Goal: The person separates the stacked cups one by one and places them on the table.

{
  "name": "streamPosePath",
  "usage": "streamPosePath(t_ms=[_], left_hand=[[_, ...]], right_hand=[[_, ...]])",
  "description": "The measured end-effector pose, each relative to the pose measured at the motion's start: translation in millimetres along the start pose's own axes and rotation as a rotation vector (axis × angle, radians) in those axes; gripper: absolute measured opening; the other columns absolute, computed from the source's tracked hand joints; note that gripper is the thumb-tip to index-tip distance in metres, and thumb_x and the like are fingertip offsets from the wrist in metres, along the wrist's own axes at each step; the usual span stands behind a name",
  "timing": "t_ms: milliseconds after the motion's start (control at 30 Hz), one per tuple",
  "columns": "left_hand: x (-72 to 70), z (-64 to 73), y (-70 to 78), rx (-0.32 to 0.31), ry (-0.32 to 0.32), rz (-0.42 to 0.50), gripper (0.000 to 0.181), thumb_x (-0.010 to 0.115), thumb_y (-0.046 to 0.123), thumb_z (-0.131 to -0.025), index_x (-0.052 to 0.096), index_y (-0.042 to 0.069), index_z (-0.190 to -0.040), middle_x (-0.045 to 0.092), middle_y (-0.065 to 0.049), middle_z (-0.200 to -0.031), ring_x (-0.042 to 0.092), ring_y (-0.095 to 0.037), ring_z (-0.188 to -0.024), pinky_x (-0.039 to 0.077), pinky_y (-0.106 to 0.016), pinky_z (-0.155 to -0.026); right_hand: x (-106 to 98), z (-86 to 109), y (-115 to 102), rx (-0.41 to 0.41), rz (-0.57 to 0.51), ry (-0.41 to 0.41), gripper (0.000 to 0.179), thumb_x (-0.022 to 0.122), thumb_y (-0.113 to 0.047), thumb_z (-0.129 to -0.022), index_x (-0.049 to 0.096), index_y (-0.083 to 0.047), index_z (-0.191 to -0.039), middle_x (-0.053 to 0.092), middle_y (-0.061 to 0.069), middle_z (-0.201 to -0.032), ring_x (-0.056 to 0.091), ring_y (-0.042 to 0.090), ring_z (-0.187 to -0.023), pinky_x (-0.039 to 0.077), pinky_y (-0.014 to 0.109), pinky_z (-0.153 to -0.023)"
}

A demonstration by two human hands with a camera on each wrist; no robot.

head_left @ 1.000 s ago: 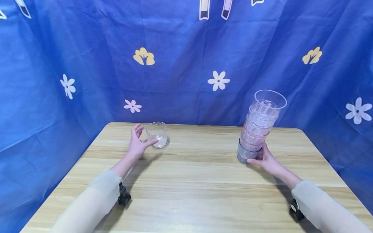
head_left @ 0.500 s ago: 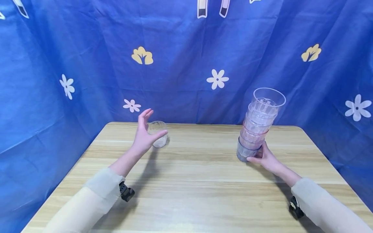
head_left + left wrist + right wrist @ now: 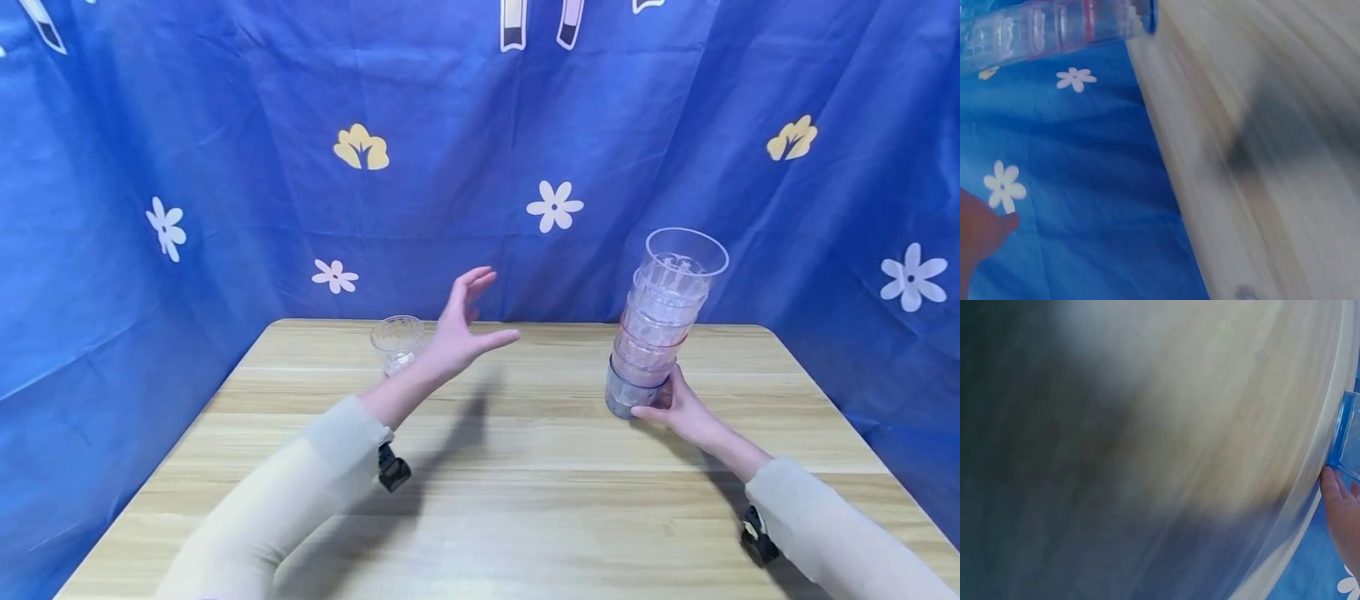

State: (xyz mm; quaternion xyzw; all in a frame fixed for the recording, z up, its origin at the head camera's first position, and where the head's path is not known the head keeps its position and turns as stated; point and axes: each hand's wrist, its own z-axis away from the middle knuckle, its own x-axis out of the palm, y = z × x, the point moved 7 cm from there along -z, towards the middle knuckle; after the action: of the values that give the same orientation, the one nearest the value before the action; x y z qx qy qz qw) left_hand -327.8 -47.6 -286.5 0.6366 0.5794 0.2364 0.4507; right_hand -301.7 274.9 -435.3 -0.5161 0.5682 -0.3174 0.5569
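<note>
A tall stack of clear plastic cups (image 3: 660, 321) stands toward the back right of the table in the head view. Its lowest cup (image 3: 632, 395) is bluish grey, a red rim shows midway, and a larger clear cup tops it. My right hand (image 3: 693, 414) grips that lowest cup from the right, thumb in front; the right wrist view catches this hand (image 3: 1342, 515) at its edge. In the air over the table's middle, my left hand (image 3: 453, 337) holds nothing, thumb and fingers spread apart. Behind the left forearm stands a single clear cup (image 3: 395, 336), its lower part hidden.
Light wood makes up the tabletop (image 3: 540, 492). A blue curtain (image 3: 450, 208) with white flowers and yellow shapes hangs behind it and along both sides. Each sleeve carries a black wrist camera (image 3: 392, 468).
My left hand has left the lone clear cup and moved right, toward the stack, fingers spread. My right hand keeps its hold on the stack's lowest cup.
</note>
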Motion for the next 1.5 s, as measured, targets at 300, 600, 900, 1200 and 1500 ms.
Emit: streamPosePath(t_ms=[300, 600, 900, 1200, 1500], left_hand=[[53.9, -43.2, 12.1, 0.037, -0.077, 0.024, 0.087, 0.083, 0.009, -0.076, 0.031, 0.013, -0.146, 0.041, -0.003, -0.148, 0.036, -0.01, -0.136, 0.031, -0.044, -0.111], [103.4, -74.0, 23.1, 0.032, -0.174, 0.068, 0.086, 0.082, 0.008, -0.077, 0.031, 0.013, -0.146, 0.042, -0.004, -0.148, 0.036, -0.009, -0.135, 0.033, -0.04, -0.109], [141.7, -82.4, 31.4, 0.036, -0.226, 0.112, 0.089, 0.083, 0.007, -0.075, 0.032, 0.014, -0.146, 0.045, -0.001, -0.146, 0.038, -0.005, -0.133, 0.036, -0.037, -0.107], [163.7, -82.7, 36.5, 0.051, -0.24, 0.189, 0.09, 0.082, -0.001, -0.072, 0.031, 0.009, -0.145, 0.049, -0.014, -0.141, 0.043, -0.005, -0.128, 0.038, -0.023, -0.101], [169.2, -83.3, 31.1, 0.023, -0.227, 0.215, 0.092, 0.083, -0.002, -0.072, 0.03, 0.007, -0.145, 0.05, -0.008, -0.142, 0.043, 0.001, -0.126, 0.037, -0.016, -0.1]], right_hand=[[-1, -1.7, -1, 0.004, -0.009, -0.005, 0.082, 0.068, 0.009, -0.084, 0.01, 0.005, -0.143, 0.036, 0.04, -0.136, 0.045, 0.052, -0.12, 0.048, 0.02, -0.087], [0, 0.3, 2, -0.024, 0.021, 0.001, 0.081, 0.071, 0.005, -0.084, 0.013, 0.006, -0.14, 0.039, 0.041, -0.133, 0.052, 0.043, -0.116, 0.049, 0.019, -0.086], [0, 0.0, 1, -0.012, 0.006, -0.003, 0.081, 0.068, 0.01, -0.084, 0.011, 0.006, -0.141, 0.038, 0.041, -0.134, 0.046, 0.052, -0.119, 0.048, 0.02, -0.088], [-1, -0.4, 0, -0.009, 0.01, 0.002, 0.083, 0.068, 0.01, -0.084, 0.01, 0.006, -0.142, 0.037, 0.041, -0.135, 0.044, 0.053, -0.12, 0.047, 0.019, -0.088], [0, 0.1, -1, -0.003, 0.007, -0.008, 0.082, 0.068, 0.01, -0.085, 0.009, 0.005, -0.142, 0.038, 0.041, -0.135, 0.044, 0.053, -0.12, 0.047, 0.019, -0.088]])
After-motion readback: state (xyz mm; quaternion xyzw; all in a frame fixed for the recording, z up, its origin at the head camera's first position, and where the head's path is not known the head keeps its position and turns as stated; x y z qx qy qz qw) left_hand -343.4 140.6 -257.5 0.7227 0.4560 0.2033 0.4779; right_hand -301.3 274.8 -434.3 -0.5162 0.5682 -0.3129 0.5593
